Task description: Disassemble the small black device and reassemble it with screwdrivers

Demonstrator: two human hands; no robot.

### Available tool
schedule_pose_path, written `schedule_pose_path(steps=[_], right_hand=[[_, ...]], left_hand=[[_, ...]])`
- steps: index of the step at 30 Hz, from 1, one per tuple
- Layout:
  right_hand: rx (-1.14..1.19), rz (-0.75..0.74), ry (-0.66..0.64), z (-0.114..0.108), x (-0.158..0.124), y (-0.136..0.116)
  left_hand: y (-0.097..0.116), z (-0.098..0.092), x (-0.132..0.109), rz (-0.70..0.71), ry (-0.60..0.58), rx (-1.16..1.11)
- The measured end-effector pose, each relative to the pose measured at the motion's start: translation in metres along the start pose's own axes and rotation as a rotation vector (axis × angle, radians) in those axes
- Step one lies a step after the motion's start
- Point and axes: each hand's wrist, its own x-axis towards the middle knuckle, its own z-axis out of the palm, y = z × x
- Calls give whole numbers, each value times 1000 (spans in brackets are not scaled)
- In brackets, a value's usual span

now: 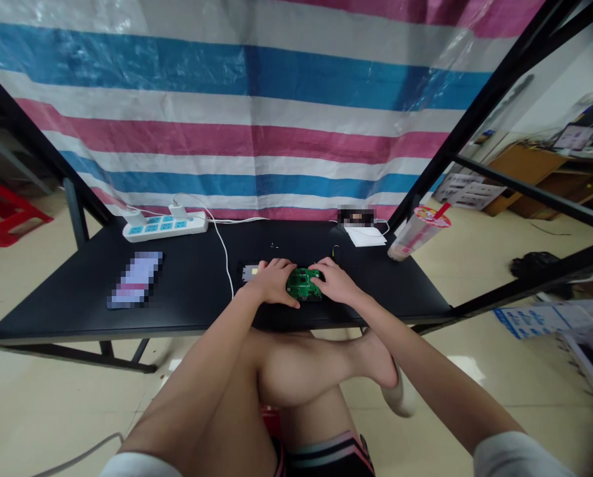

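Observation:
A green circuit board (302,283) lies on the black table (191,291) between my two hands, a dark edge showing beneath its near side. My left hand (275,281) spans the board's left part, thumb at the near edge and fingers toward the far edge. On its right side, my right hand (334,281) grips with bent fingers and the thumb on top. Both palms hide the board's ends. A flat grey piece with a yellowish square (249,272) sticks out left of my left hand. Just beyond my right fingers, a thin yellow wire (334,251) curls up.
A white power strip (164,227) with plugs and a phone (136,278) are on the left. A white cable (225,255) crosses the table. White paper (366,236) and a lidded drink cup (418,233) stand right. Behind hangs a striped sheet (256,139); black frame posts flank the table.

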Motion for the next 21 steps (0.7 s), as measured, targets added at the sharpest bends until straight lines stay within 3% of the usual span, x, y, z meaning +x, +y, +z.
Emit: schedule_pose_path(steps=[7, 15, 21], right_hand=[[-57, -31, 16, -6, -8, -6], [-143, 19, 157, -22, -30, 1], [-193, 111, 271, -6, -56, 11]], left_hand=[[-2, 1, 0, 2, 4, 9], [-1, 2, 0, 0, 0, 36], [20, -4, -10, 79, 180, 30]])
